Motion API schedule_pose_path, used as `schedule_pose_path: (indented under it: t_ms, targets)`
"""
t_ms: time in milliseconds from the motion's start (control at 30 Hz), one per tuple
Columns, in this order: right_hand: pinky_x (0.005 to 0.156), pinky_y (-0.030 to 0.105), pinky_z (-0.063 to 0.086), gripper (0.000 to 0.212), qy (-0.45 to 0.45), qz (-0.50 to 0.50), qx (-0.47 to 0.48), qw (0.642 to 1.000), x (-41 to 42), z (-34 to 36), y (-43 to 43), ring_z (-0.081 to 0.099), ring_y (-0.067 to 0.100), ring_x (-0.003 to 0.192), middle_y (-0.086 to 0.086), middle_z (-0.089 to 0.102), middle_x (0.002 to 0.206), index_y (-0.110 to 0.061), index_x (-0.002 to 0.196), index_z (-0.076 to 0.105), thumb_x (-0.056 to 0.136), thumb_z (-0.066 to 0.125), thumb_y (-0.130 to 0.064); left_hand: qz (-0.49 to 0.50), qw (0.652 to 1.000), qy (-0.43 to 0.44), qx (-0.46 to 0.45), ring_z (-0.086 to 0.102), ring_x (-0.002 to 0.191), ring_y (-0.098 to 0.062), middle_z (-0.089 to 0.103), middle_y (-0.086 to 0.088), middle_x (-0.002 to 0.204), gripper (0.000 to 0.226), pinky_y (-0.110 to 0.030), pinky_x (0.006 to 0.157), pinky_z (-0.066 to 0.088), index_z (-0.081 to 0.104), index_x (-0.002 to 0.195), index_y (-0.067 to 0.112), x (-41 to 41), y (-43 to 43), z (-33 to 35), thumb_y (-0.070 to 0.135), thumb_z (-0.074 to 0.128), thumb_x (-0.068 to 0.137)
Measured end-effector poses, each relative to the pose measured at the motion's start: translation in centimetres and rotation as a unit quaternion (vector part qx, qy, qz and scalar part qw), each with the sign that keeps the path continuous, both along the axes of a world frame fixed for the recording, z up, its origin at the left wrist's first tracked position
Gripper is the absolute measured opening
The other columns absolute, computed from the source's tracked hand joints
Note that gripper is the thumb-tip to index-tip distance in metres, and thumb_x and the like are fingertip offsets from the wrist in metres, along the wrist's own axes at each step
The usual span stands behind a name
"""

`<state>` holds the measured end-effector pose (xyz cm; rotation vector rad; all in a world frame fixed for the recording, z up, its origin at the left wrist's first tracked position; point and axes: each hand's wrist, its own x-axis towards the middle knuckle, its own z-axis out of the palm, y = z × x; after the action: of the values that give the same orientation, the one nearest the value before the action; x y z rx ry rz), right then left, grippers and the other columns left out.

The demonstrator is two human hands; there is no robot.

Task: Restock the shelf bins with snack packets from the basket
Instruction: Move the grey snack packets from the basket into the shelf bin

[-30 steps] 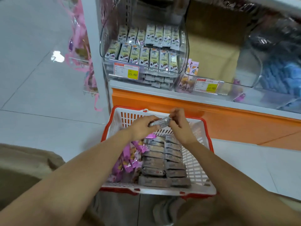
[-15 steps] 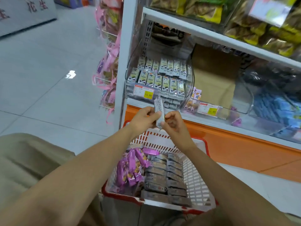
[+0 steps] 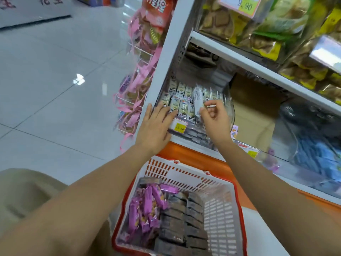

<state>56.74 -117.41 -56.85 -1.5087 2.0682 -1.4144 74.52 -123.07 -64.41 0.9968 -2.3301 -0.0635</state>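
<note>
Nearest, the basket (image 3: 186, 175) sits low between the forearms, with purple packets (image 3: 147, 206) beside stacked grey packets (image 3: 184, 224). Beyond it, the left hand (image 3: 156, 126) lies flat with straight fingers on the front of the clear bin (image 3: 231, 108), beside the price label (image 3: 178, 126). The right hand (image 3: 215, 119), the nearer to the bin's opening, pinches one white packet (image 3: 197, 100) by its lower end. The packet's long axis stands nearly upright, just above the rows of packets (image 3: 181, 100). The fingers hide its bottom edge, and any free slot behind it cannot be made out.
</note>
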Motion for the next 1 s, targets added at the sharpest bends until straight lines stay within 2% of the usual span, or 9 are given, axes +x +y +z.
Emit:
schedule_pose_path:
  t_ms: [100,233,300,400,500,600,800,900,1000]
  targets:
    - [0.06,0.035,0.048,0.01,0.031,-0.018,0.021,0.999,-0.4,0.5,-3.7,0.054,0.016,0.069,0.011,0.059,0.081,-0.033,0.095,0.053,0.093,0.059,-0.024,0.001,0.999,-0.001,-0.037,0.037,0.135,-0.031,0.049,-0.01,0.136,0.07,-0.051,0.122,0.007,0.044,0.141,0.016,-0.4,-0.7,-1.2,0.016,0.069,0.076]
    - [0.054,0.019,0.043,0.012,0.108,-0.044,0.046,0.992,-1.6,0.7,-8.2,0.051,0.014,0.062,0.005,0.058,0.073,-0.017,0.105,0.057,0.094,0.057,-0.024,-0.026,0.996,0.028,-0.076,0.042,0.128,-0.031,0.053,-0.012,0.129,0.077,-0.052,0.119,0.023,0.047,0.138,0.013,-0.9,-1.9,-2.6,0.006,0.072,0.066]
    - [0.063,0.029,0.049,0.016,0.153,-0.065,0.061,0.984,-2.4,0.4,-10.2,0.053,0.016,0.062,0.002,0.059,0.07,-0.017,0.106,0.058,0.094,0.056,-0.028,-0.037,0.995,0.031,-0.086,0.043,0.128,-0.031,0.053,-0.011,0.129,0.075,-0.051,0.119,0.023,0.045,0.139,0.015,-1.0,-2.4,-3.2,0.007,0.07,0.069]
    - [0.072,0.043,0.052,0.021,0.211,-0.084,0.07,0.971,-3.2,-0.3,-12.4,0.06,0.025,0.07,0.009,0.065,0.078,-0.017,0.105,0.061,0.092,0.056,-0.033,-0.037,0.993,0.047,-0.104,0.043,0.126,-0.032,0.054,-0.011,0.126,0.067,-0.05,0.12,0.021,0.045,0.139,0.015,-1.3,-2.8,-3.9,0.004,0.062,0.075]
    - [0.074,0.041,0.051,0.028,0.269,-0.078,0.086,0.956,-3.7,-1.2,-13.4,0.062,0.032,0.085,0.015,0.067,0.092,-0.017,0.106,0.062,0.091,0.054,-0.039,-0.03,0.99,0.068,-0.12,0.045,0.124,-0.033,0.056,-0.013,0.125,0.057,-0.051,0.119,0.022,0.047,0.137,0.014,-1.7,-3.0,-4.3,0.006,0.051,0.081]
    - [0.073,0.04,0.051,0.035,0.303,-0.081,0.105,0.944,-3.9,-1.6,-13.7,0.062,0.033,0.087,0.016,0.066,0.094,-0.017,0.106,0.065,0.09,0.053,-0.046,-0.028,0.989,0.074,-0.126,0.044,0.125,-0.032,0.057,-0.013,0.125,0.055,-0.05,0.12,0.021,0.042,0.138,0.016,-1.8,-3.1,-4.5,0.008,0.049,0.084]
    - [0.08,0.039,0.051,0.037,0.255,-0.047,0.112,0.959,-3.9,-0.9,-12.4,0.062,0.033,0.089,0.017,0.064,0.093,-0.017,0.116,0.068,0.092,0.056,-0.042,-0.029,0.993,0.052,-0.099,0.041,0.126,-0.032,0.054,-0.013,0.127,0.058,-0.052,0.118,0.025,0.044,0.137,0.015,-1.5,-2.6,-3.8,0.007,0.051,0.08]
    - [0.087,0.04,0.049,0.028,0.235,-0.039,0.079,0.968,-3.1,-0.3,-9.9,0.057,0.023,0.09,0.001,0.054,0.091,-0.018,0.118,0.066,0.094,0.058,-0.03,-0.021,0.997,0.037,-0.07,0.041,0.128,-0.032,0.053,-0.013,0.128,0.068,-0.053,0.118,0.024,0.046,0.137,0.014,-1.2,-1.9,-3.1,0.005,0.061,0.071]
    - [0.079,0.034,0.051,0.022,0.182,-0.009,0.05,0.982,-1.8,-0.1,-6.7,0.054,0.014,0.079,0.001,0.058,0.09,-0.021,0.115,0.067,0.095,0.057,-0.021,-0.002,0.999,0.019,-0.044,0.039,0.133,-0.032,0.05,-0.012,0.132,0.077,-0.054,0.119,0.019,0.046,0.139,0.014,-1.1,-1.0,-2.2,0.008,0.069,0.066]
